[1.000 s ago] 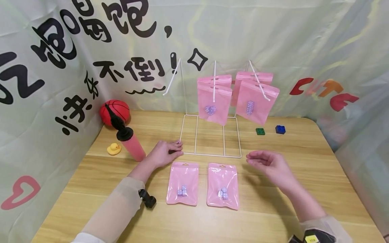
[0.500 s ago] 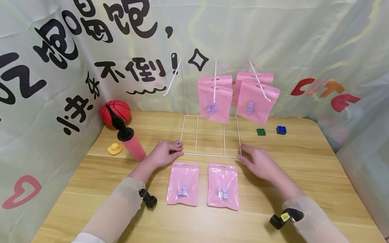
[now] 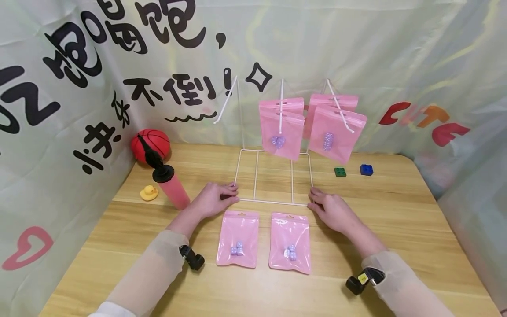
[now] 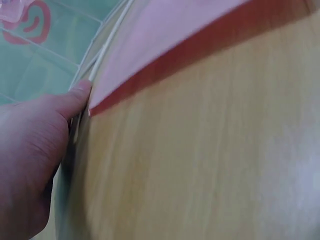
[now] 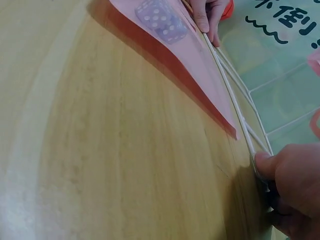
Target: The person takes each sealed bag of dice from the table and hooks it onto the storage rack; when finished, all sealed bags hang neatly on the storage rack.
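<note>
A white wire display rack (image 3: pixel 273 202) stands on the table. My left hand (image 3: pixel 210 200) pinches the front left corner of its base, and my right hand (image 3: pixel 333 213) grips the front right corner. Both wrist views show a thumb on the wire. Pink zip bags with lilac dice hang on two of its hooks, among them a middle bag (image 3: pixel 292 147) and a right bag (image 3: pixel 342 147). Nothing hangs from the left hook (image 3: pixel 225 102). Flat before the rack lie two more pink bags, a left one (image 3: pixel 237 230) and a right one (image 3: pixel 290 230).
At the left stand a pink hand pump (image 3: pixel 174 191) with a black top, a yellow toy duck (image 3: pixel 148 193) and a small red basketball (image 3: pixel 154 143). Green (image 3: pixel 339 172) and blue (image 3: pixel 366 170) toy bricks lie right of the rack. A printed cloth (image 3: pixel 356 53) hangs behind.
My right hand has come in leftward from beside the rack and taken hold of its front right corner. The left hand has kept its place. The hanging bags have swayed slightly.
</note>
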{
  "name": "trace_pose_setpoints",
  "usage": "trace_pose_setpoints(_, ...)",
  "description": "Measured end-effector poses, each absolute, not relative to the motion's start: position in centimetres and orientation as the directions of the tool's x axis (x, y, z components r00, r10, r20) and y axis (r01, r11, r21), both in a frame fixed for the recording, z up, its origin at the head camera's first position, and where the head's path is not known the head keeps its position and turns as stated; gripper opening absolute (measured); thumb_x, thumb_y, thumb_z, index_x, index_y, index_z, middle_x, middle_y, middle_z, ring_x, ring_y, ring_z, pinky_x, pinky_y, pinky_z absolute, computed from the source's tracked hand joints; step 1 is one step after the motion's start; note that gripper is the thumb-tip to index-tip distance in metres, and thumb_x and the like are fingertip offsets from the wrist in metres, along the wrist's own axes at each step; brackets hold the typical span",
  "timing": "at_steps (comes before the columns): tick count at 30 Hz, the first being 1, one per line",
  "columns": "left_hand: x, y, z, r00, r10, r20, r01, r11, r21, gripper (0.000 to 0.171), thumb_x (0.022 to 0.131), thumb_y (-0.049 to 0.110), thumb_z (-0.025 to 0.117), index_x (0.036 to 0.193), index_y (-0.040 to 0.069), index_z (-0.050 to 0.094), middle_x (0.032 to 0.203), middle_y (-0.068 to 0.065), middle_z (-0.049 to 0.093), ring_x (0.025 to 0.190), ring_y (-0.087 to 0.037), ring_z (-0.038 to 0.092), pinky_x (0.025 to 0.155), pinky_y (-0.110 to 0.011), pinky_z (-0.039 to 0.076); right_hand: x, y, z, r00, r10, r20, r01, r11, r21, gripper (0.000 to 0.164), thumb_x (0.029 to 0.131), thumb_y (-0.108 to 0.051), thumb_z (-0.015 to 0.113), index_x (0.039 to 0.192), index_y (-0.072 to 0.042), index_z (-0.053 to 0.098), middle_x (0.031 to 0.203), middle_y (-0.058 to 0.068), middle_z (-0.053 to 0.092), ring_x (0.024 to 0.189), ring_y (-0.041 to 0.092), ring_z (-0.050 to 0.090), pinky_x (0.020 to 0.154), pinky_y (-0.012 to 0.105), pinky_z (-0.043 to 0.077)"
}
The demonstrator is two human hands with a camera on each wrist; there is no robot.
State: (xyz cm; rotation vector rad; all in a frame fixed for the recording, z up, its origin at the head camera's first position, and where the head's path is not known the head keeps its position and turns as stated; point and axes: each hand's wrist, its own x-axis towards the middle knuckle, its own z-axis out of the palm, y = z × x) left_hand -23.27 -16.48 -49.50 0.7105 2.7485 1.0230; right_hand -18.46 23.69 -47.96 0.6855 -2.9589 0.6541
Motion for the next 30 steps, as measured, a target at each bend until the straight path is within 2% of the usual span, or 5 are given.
trace_pose_setpoints(9, -22.6, -16.4, -48.1, -0.869, 0.49, 0.071, 0.433, 0.682, 0.59, 0.041, 0.102, 0.032, 0.075, 0.134, 0.008, 0.073, 0.143, -0.006, 0.066, 0.136, -0.029, 0.059, 0.117, -0.048, 0.042, -18.7, 23.1, -48.3, -0.898, -0.403, 0.175, -0.44, 0.831, -0.34, 0.036, 0.1, -0.013, 0.075, 0.127, 0.012, 0.07, 0.138, 0.031, 0.061, 0.121, 0.051, 0.063, 0.098, 0.059, 0.054)
trace_pose_setpoints(15, -20.6, -16.9, -47.1, -0.884, 0.456, 0.103, 0.412, 0.655, 0.634, 0.041, 0.101, 0.031, 0.076, 0.132, 0.003, 0.074, 0.134, -0.011, 0.071, 0.129, -0.03, 0.064, 0.112, -0.047, 0.048, -18.5, 23.1, -48.0, -0.9, -0.397, 0.181, -0.436, 0.841, -0.32, 0.036, 0.1, -0.012, 0.076, 0.126, 0.012, 0.07, 0.136, 0.032, 0.062, 0.118, 0.051, 0.065, 0.095, 0.058, 0.056)
trace_pose_setpoints(22, -17.4, -17.4, -46.1, -0.926, 0.371, 0.075, 0.314, 0.64, 0.701, 0.036, 0.097, 0.025, 0.081, 0.125, 0.003, 0.078, 0.122, -0.011, 0.076, 0.114, -0.026, 0.073, 0.098, -0.045, 0.059, -18.5, 23.1, -48.1, -0.911, -0.382, 0.157, -0.413, 0.849, -0.329, 0.038, 0.1, -0.013, 0.075, 0.129, 0.011, 0.069, 0.139, 0.032, 0.06, 0.119, 0.05, 0.064, 0.095, 0.058, 0.056)
trace_pose_setpoints(26, -15.8, -17.7, -45.7, -0.951, 0.307, 0.025, 0.233, 0.663, 0.712, 0.037, 0.096, 0.026, 0.082, 0.124, 0.002, 0.078, 0.117, -0.008, 0.078, 0.103, -0.023, 0.075, 0.09, -0.043, 0.062, -18.6, 23.2, -48.2, -0.908, -0.386, 0.162, -0.419, 0.846, -0.329, 0.037, 0.1, -0.012, 0.075, 0.128, 0.011, 0.069, 0.138, 0.032, 0.061, 0.118, 0.051, 0.065, 0.094, 0.059, 0.056)
trace_pose_setpoints(30, -14.4, -17.9, -45.3, -0.975, 0.211, -0.07, 0.101, 0.703, 0.704, 0.041, 0.091, 0.031, 0.086, 0.117, 0.0, 0.077, 0.102, -0.006, 0.077, 0.092, -0.021, 0.072, 0.084, -0.041, 0.062, -18.6, 23.3, -48.2, -0.904, -0.392, 0.17, -0.427, 0.84, -0.335, 0.037, 0.101, -0.013, 0.074, 0.128, 0.011, 0.069, 0.138, 0.032, 0.061, 0.117, 0.051, 0.065, 0.094, 0.058, 0.056)
